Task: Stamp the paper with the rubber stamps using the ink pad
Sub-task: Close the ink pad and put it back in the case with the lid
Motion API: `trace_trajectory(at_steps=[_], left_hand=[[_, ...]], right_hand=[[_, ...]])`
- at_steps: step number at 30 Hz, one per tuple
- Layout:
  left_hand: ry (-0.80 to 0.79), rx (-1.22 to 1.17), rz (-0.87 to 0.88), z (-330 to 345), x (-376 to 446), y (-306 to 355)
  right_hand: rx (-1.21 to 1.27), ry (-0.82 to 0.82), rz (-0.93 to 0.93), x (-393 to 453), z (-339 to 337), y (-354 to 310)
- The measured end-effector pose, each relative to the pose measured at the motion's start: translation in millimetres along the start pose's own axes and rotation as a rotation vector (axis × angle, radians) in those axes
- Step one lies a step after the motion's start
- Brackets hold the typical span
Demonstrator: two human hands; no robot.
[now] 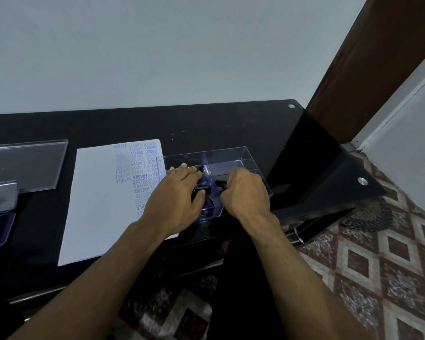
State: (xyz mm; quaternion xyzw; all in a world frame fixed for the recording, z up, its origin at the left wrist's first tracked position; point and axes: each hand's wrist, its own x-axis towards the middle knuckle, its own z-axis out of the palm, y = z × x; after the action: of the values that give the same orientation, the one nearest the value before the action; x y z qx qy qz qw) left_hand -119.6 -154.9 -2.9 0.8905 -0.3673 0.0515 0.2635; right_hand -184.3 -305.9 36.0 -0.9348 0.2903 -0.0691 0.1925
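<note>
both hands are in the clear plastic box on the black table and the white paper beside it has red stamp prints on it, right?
Not quite: the prints are blue-violet, not red, as the head view shows. Both the left hand and right hand are in the clear plastic box on the black table, and the white paper beside it carries the prints.

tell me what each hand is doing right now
Left hand: over the clear box, fingers around a dark stamp.
Right hand: curled inside the box; whether it holds anything cannot be told.
</note>
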Motion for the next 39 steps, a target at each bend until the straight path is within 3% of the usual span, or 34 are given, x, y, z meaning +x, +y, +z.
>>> trace_trajectory(at_steps=[6, 11, 20, 39], left_hand=[[-0.004, -0.001, 0.006, 1.8, 0.0, -1.9], [-0.003, 0.002, 0.006, 2.4, 0.3, -2.6], [-0.015, 0.022, -0.028, -16.8, -14.1, -21.9], [0.185, 0.184, -0.446, -144.8, -170.1, -153.1]], right_hand=[[0.007, 0.000, -0.007, 4.2, 11.4, 9.9], [-0.011, 0.145, -0.207, -6.8, 15.8, 11.6], [-0.037, 0.095, -0.378, -25.3, 24.7, -6.4], [0.071, -0.170, -0.764, -88.1, 98.0, -193.4]])
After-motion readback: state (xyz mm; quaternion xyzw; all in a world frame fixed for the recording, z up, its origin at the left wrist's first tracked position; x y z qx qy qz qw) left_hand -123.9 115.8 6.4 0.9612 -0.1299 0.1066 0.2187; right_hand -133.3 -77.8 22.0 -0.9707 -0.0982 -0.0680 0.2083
